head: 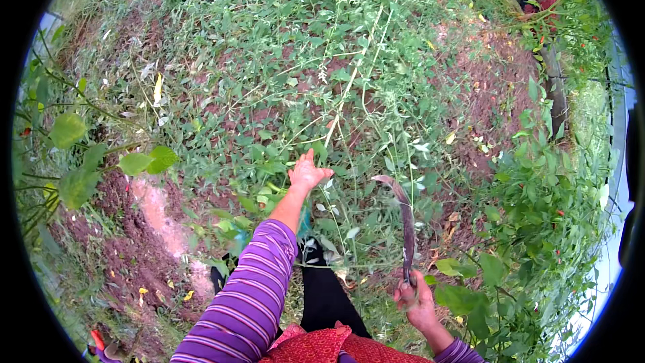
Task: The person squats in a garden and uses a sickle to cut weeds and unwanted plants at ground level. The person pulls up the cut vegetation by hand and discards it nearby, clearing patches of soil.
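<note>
My left hand (pixel 306 174) is stretched out over low green weeds (pixel 282 111), its fingers spread and nothing seen in it. A long pale stem (pixel 347 88) runs up and away from just beyond those fingers. In my right hand (pixel 418 300) is the handle end of a sickle (pixel 407 222), whose dark curved blade points forward with the tip bent to the left. Thin leafy stalks (pixel 410 161) stand close by the blade. Under my left forearm, the shoes and part of the legs are partly hidden by leaves.
Pepper plants with red fruit (pixel 529 222) crowd the right side. A broad-leafed plant (pixel 101 161) reaches in from the left. Bare reddish soil (pixel 156 222) shows at left. Another person in red (pixel 541 2) is at the upper right, near a grey post-like object (pixel 557 91).
</note>
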{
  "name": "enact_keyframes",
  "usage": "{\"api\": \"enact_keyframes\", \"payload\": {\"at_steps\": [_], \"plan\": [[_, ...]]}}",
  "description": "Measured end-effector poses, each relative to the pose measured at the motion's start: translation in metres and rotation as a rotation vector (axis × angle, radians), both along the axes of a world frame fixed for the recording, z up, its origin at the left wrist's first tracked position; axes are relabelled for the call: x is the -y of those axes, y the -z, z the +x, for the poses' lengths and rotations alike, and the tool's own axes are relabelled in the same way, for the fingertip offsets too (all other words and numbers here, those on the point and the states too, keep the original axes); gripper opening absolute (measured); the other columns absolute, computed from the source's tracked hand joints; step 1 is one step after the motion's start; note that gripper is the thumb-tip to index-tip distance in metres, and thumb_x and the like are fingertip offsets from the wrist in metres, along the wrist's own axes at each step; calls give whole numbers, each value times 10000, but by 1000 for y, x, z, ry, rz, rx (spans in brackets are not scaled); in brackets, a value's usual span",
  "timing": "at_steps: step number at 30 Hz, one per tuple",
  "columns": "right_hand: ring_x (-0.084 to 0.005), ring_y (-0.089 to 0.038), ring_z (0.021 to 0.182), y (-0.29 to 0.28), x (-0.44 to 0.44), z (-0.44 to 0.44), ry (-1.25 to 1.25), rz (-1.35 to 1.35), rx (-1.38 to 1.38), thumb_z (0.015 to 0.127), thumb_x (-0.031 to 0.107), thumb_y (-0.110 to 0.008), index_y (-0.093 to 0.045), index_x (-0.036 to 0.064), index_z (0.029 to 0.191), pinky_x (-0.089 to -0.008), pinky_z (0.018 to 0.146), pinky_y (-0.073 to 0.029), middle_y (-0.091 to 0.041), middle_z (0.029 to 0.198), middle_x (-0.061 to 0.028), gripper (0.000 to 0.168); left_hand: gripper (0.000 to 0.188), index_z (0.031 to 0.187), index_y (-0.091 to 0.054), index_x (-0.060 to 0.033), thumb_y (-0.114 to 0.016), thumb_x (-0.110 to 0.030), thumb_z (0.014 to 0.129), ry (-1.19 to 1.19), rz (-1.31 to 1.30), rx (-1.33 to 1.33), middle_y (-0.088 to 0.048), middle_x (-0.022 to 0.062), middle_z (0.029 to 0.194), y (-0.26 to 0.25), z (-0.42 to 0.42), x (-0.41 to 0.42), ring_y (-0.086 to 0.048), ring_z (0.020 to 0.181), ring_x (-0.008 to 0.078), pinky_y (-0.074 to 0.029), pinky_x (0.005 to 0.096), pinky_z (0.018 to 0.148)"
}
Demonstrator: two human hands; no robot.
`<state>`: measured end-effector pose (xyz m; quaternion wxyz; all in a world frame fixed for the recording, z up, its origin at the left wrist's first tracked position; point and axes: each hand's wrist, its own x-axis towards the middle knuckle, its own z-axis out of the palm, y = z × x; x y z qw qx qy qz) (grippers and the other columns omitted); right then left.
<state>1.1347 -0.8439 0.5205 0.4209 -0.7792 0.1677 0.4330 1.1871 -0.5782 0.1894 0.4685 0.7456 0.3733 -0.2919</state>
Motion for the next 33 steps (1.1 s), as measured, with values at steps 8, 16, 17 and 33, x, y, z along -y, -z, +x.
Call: {"api": "enact_keyframes", "payload": {"at_steps": [8, 16, 17, 33], "plan": [[-32, -367, 519, 52, -13, 64, -191, 70, 271, 944, 209, -448, -552, 34, 1022, -202, 448, -288, -413, 621, 68, 218, 281, 981, -437, -21, -467, -274, 864, 94, 362, 248, -645, 169, 717, -32, -14, 53, -637, 656, 352, -490, 466, 604], [-398, -602, 877, 153, -154, 252, -923, -584, 660, 874, 221, -446, -623, 22, 925, -469, 752, -477, -625, 910, -233, 271, 173, 915, -443, -22, -483, -124, 780, 386, 570, 351, -635, 156, 681, -76, -10, 17, -633, 601, 327, -489, 429, 540], [-396, -600, 893, 165, -162, 259, -938, -629, 648, 863, 203, -443, -633, 23, 916, -467, 768, -479, -626, 934, -230, 267, 171, 911, -442, -25, -486, -114, 772, 421, 591, 369, -632, 151, 673, -76, -10, 9, -633, 596, 322, -490, 428, 541], [-397, -596, 872, 235, -128, 247, -966, -724, 586, 924, 293, -365, -572, 29, 952, -464, 738, -498, -608, 960, -240, 336, 139, 863, -456, -64, -517, -87, 740, 804, 839, 590, -609, 82, 672, -39, 4, -100, -622, 614, 221, -462, 372, 609]]}}
